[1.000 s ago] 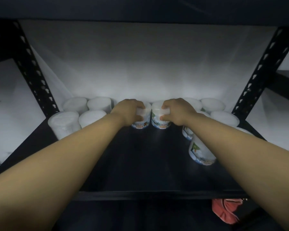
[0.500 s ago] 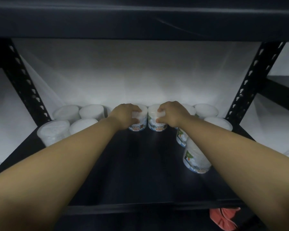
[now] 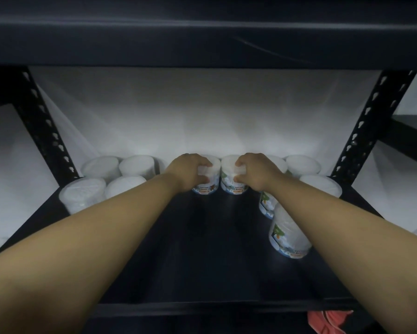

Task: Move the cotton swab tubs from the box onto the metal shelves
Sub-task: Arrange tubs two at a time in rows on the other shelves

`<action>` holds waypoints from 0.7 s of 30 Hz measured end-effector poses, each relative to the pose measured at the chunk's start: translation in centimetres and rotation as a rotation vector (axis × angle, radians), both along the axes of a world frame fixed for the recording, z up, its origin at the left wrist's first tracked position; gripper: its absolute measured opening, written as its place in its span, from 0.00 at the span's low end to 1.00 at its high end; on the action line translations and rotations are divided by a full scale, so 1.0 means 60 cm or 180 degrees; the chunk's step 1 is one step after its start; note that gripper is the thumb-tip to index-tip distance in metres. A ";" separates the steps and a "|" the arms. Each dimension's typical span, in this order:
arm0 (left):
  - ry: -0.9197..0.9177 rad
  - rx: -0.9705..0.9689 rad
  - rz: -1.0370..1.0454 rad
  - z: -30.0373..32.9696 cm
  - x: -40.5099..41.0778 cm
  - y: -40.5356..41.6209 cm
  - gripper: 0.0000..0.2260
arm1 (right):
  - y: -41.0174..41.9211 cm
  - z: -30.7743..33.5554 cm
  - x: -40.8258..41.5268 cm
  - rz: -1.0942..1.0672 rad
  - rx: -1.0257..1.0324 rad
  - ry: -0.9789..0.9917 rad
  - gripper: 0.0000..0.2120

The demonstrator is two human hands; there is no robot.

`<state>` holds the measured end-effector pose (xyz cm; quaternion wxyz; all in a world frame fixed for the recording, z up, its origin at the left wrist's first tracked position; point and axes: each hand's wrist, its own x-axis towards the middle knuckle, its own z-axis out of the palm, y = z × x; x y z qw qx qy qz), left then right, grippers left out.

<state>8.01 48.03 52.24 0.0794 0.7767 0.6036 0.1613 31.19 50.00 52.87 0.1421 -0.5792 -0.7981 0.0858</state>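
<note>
Four white cotton swab tubs stand in a two-by-two cluster at the left end of the black metal shelf, just inside the perforated left upright. Right of them, the left hand curls its fingers over the top of a labelled tub near the back wall. Touching that tub's right side is another labelled tub, gripped the same way from above by the right hand. Both tubs stand upright on the shelf. Further right, more tubs sit in rows running toward the front, the nearest one partly hidden under the right forearm. Below the shelf's front edge at lower right lies something red.
</note>
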 end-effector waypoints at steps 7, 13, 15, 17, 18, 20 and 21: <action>-0.0075 0.0021 0.0057 -0.007 0.008 -0.003 0.23 | -0.002 0.003 -0.002 -0.0031 0.0005 0.0031 0.26; 0.0014 0.0029 0.0041 -0.007 0.009 -0.001 0.23 | -0.002 0.000 0.000 -0.0051 0.0039 0.0109 0.26; 0.0080 0.0009 0.0025 -0.003 0.009 -0.001 0.23 | -0.002 0.001 -0.001 -0.0038 0.0045 0.0122 0.26; 0.0108 -0.0011 0.0012 0.000 0.009 -0.002 0.24 | -0.003 0.002 -0.002 -0.0044 0.0036 0.0158 0.25; 0.0111 -0.0033 0.0006 0.002 0.010 -0.003 0.24 | -0.004 0.001 -0.002 -0.0034 0.0040 0.0149 0.25; 0.0112 -0.0121 -0.0031 0.004 0.009 -0.005 0.25 | -0.007 0.000 -0.003 -0.0012 0.0027 0.0115 0.25; 0.0113 -0.0181 -0.0062 0.004 0.008 -0.006 0.26 | -0.008 -0.001 -0.003 0.0000 0.0008 0.0117 0.26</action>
